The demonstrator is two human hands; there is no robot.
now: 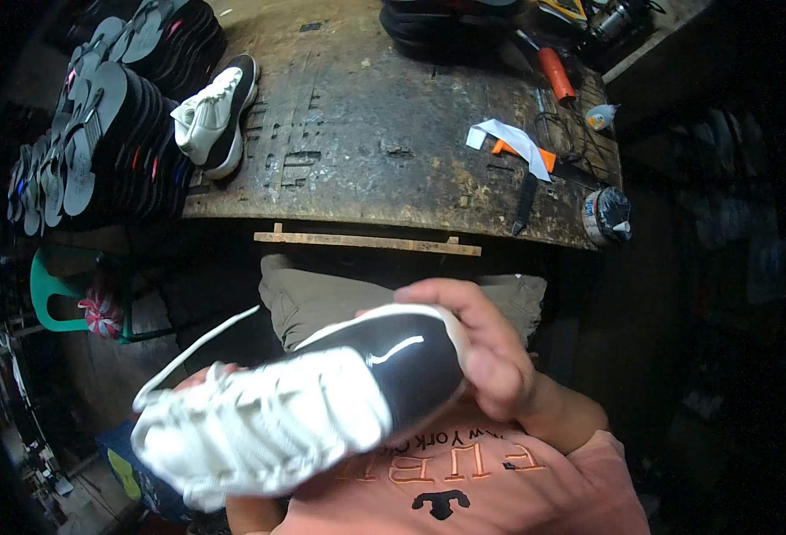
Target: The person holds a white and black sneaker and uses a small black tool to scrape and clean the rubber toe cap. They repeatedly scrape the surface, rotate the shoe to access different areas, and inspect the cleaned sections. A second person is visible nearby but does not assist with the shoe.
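A white sneaker (268,423) with a glossy black toe and pale sole is held over my lap, its toe to the right. My right hand (491,357) is closed round the toe end, thumb and fingers at the sole edge. Most of my left hand (199,378) is hidden behind the shoe; a little of it shows at the heel end, where it supports the shoe. One white lace (201,346) sticks out loose at the upper left. Another white-and-black sneaker (213,116) sits on the worn wooden table (348,134).
Stacks of grey flip-flops (99,134) crowd the table's left side. On its right lie a white strip (513,143), an orange-handled tool (536,159), a red cylinder (555,76) and a jar (602,217). A green plastic chair (45,290) stands at left.
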